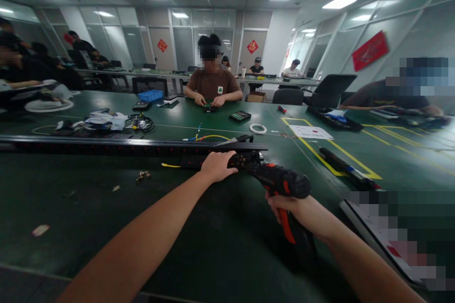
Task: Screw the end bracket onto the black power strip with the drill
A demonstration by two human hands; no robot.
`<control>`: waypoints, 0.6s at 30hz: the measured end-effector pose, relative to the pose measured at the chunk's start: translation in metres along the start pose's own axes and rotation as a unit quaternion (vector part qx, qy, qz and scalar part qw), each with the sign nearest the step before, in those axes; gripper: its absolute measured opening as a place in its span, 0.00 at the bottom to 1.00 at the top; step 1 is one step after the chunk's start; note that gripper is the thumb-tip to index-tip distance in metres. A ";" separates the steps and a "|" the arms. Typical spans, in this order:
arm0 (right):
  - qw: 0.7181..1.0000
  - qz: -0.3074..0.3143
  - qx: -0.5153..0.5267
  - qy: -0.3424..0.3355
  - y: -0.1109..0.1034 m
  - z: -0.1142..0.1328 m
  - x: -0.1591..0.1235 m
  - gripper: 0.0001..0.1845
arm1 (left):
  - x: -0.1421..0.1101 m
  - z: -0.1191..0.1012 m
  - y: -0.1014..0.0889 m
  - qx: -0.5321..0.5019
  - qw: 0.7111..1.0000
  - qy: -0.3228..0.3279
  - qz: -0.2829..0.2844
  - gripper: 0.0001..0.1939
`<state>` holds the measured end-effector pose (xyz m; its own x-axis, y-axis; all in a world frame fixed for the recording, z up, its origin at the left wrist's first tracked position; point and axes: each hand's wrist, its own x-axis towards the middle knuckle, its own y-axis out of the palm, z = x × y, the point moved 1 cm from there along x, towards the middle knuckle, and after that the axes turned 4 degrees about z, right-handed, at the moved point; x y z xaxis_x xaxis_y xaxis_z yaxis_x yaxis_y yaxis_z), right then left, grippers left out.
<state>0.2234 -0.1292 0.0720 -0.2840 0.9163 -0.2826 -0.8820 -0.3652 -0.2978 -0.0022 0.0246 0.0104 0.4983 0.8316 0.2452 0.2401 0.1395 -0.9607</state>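
Observation:
A long black metal rail (142, 147) lies across the table, running from the left edge to the middle. My left hand (216, 166) grips its near side by the right end, thumb and forefinger pointing right; the other fingers are partly hidden. In my right hand (298, 209) is a black and orange cordless drill (272, 177), its nose pointing left at the rail's end beside my left fingertips. Whether the bit touches a screw cannot be made out. A yellow wire (170, 165) sticks out below the rail, and several small brass-coloured screws (143, 177) lie in front of it.
Beyond the rail are bundled cables (140, 122), a roll of white tape (258, 128) and a blue basket (150, 95). A long black tool (346, 168) lies at right, near a paper sheet (311, 132). A co-worker (213, 80) sits opposite, handling a small part.

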 end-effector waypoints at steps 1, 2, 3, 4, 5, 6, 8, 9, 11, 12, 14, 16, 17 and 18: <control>1.000 0.000 0.001 -0.002 0.000 0.000 0.000 0.10 | 0.000 0.000 0.000 -0.002 1.000 0.000 0.001 0.34; 1.000 0.001 0.003 -0.002 0.000 0.000 0.000 0.10 | 0.000 0.000 -0.001 -0.004 1.000 0.001 0.002 0.33; 1.000 0.002 0.005 -0.002 0.000 0.000 0.000 0.09 | 0.000 0.000 -0.001 -0.005 1.000 0.001 0.003 0.33; 1.000 0.002 0.007 -0.001 0.001 0.001 0.000 0.09 | 0.000 0.000 -0.001 -0.004 1.000 0.002 0.004 0.33; 1.000 0.002 0.007 0.001 0.001 0.001 0.000 0.09 | 0.000 0.000 -0.001 -0.004 1.000 0.001 0.003 0.33; 1.000 0.003 0.006 0.000 0.001 0.001 0.000 0.09 | 0.000 0.000 -0.001 -0.003 1.000 0.001 0.002 0.34; 1.000 0.001 0.010 -0.001 0.000 0.001 0.001 0.09 | 0.000 0.000 0.000 -0.003 1.000 0.000 0.001 0.34; 1.000 0.001 0.012 -0.001 0.000 0.001 0.001 0.09 | 0.001 0.000 0.000 -0.003 1.000 -0.001 0.003 0.34; 1.000 0.003 0.016 0.000 0.000 0.001 0.001 0.08 | 0.001 0.000 0.001 -0.003 1.000 -0.003 0.008 0.34; 1.000 0.005 0.017 -0.001 0.000 0.001 0.000 0.08 | 0.001 0.001 0.001 -0.003 1.000 -0.004 0.010 0.35; 1.000 0.008 0.017 -0.003 0.000 0.002 0.000 0.08 | 0.001 0.001 0.002 -0.005 1.000 -0.004 0.011 0.35; 1.000 0.008 0.016 -0.002 0.000 0.003 -0.001 0.08 | 0.001 0.001 0.002 -0.008 1.000 -0.001 0.010 0.35; 1.000 0.007 0.017 0.000 0.000 0.004 -0.001 0.08 | 0.001 0.001 0.002 -0.009 1.000 0.000 0.010 0.35; 1.000 0.005 0.016 0.002 0.000 0.004 -0.001 0.08 | 0.001 0.001 0.002 -0.010 1.000 0.000 0.010 0.35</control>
<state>0.2219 -0.1299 0.0760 -0.2921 0.9115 -0.2897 -0.8908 -0.3695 -0.2645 -0.0027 0.0261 0.0086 0.5035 0.8342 0.2251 0.2456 0.1116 -0.9629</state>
